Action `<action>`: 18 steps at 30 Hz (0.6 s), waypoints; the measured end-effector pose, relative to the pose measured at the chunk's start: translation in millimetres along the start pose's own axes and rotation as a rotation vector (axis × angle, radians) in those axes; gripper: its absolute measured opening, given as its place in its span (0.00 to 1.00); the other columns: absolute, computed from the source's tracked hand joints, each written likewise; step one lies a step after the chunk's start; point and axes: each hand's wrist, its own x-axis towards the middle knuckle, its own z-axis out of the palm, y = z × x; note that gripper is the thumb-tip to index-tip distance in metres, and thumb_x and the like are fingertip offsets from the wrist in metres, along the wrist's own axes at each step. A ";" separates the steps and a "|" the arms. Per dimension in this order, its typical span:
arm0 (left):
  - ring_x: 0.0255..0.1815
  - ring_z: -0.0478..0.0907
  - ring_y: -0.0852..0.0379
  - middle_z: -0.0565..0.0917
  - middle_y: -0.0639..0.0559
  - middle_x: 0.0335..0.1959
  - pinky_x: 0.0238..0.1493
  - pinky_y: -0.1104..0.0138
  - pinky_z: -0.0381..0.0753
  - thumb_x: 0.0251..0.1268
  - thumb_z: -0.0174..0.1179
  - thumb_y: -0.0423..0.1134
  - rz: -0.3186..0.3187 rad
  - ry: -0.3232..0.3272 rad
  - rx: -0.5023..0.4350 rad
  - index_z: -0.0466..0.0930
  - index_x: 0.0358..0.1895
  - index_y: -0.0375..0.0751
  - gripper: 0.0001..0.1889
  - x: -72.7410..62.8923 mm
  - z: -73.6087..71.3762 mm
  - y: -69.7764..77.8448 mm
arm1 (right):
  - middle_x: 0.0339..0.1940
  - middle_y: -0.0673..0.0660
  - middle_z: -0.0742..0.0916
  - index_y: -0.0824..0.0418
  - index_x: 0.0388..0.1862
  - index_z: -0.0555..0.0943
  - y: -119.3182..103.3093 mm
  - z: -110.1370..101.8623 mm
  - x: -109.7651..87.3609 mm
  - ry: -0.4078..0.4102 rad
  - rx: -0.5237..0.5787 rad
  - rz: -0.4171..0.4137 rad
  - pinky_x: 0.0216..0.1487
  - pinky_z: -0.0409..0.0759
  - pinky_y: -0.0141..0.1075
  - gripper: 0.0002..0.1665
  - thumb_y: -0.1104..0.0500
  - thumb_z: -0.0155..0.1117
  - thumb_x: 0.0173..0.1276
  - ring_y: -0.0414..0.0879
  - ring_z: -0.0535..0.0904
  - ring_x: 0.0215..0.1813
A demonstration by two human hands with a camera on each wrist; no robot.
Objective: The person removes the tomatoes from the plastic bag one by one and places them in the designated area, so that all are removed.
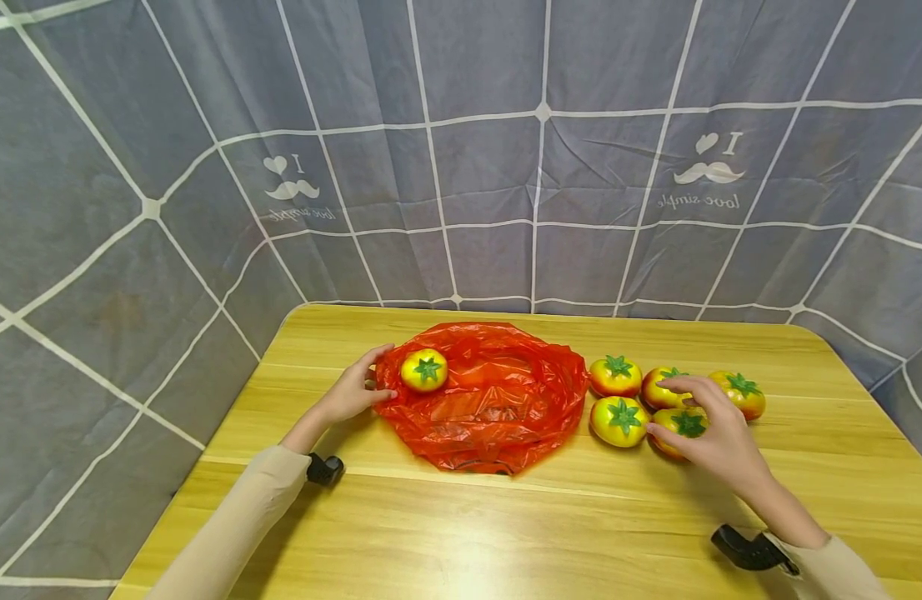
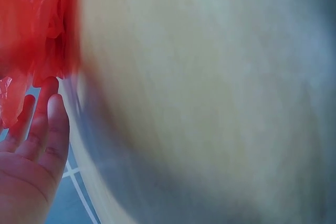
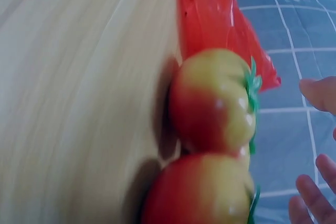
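A red plastic bag (image 1: 498,408) lies spread in a rough oval on the table. One yellow-red tomato (image 1: 423,370) with a green star-shaped leaf top sits at the bag's left side. Thumb and fingers parted, my left hand (image 1: 353,392) is at the bag's left edge; the left wrist view shows its fingers (image 2: 56,124) extended up against the red film. Over the group on the right hovers my right hand (image 1: 719,433), thumb and fingers spread above a tomato (image 1: 674,437) that it partly covers. In the right wrist view the hand's fingers are apart from the nearest tomato (image 3: 212,103).
Beside the bag's right edge stand more tomatoes: a front one (image 1: 618,421), a back one (image 1: 615,375), one behind the right hand (image 1: 659,385) and one farthest right (image 1: 737,393). A wooden table (image 1: 446,533) carries everything. Grey checked cloth (image 1: 491,175) hangs behind it.
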 end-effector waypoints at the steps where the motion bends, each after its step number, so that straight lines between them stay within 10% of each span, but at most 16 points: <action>1: 0.48 0.79 0.38 0.65 0.30 0.67 0.46 0.58 0.85 0.58 0.62 0.24 -0.003 0.001 0.000 0.52 0.73 0.32 0.40 0.0 0.2 0.0 | 0.44 0.57 0.83 0.65 0.47 0.80 -1.3 2.2 1.2 -0.004 0.009 -0.003 0.49 0.66 0.15 0.36 0.72 0.80 0.32 0.21 0.67 0.53; 18: 0.48 0.79 0.39 0.66 0.29 0.66 0.45 0.63 0.85 0.59 0.62 0.24 0.008 0.002 -0.009 0.53 0.73 0.32 0.39 -2.6 0.1 -0.4 | 0.49 0.52 0.83 0.59 0.52 0.80 -33.7 51.1 19.1 -0.074 0.100 0.004 0.50 0.72 0.21 0.34 0.65 0.81 0.42 0.29 0.72 0.50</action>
